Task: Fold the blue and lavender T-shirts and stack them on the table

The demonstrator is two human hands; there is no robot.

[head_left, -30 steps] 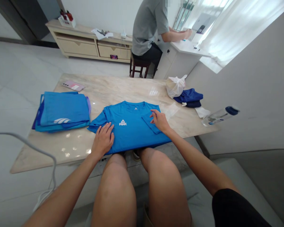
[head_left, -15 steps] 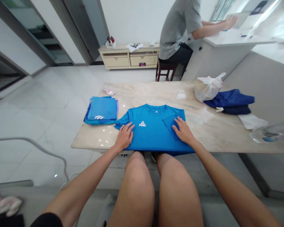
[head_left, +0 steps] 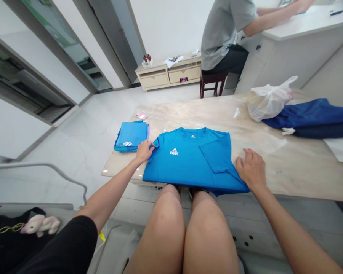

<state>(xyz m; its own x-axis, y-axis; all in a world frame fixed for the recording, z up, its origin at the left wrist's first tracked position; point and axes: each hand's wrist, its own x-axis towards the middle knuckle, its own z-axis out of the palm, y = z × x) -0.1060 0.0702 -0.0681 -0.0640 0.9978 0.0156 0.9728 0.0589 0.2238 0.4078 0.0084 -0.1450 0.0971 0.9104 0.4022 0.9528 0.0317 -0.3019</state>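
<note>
A blue PEAK T-shirt [head_left: 188,167] lies face up on the marble table [head_left: 291,171], its right sleeve folded in across the chest. My left hand [head_left: 144,151] rests at the shirt's left sleeve, fingers bunched at the cloth; whether they pinch it is hidden. My right hand [head_left: 250,169] sits at the shirt's lower right edge, fingers spread, touching the hem and the marble. Left of the shirt, close to my left hand, is a stack of folded blue clothes [head_left: 130,136].
A pink-cased phone [head_left: 141,115] lies at the table's far edge. At the right are a white plastic bag [head_left: 268,102], folded navy clothing [head_left: 308,118] and white paper [head_left: 341,149]. A seated person [head_left: 223,38] works at a white desk beyond. Floor lies left of the table.
The view has swung, shifting the scene. My right hand has slid off the folded sleeve, outward to the shirt's lower right edge. My left hand has moved up onto the left sleeve.
</note>
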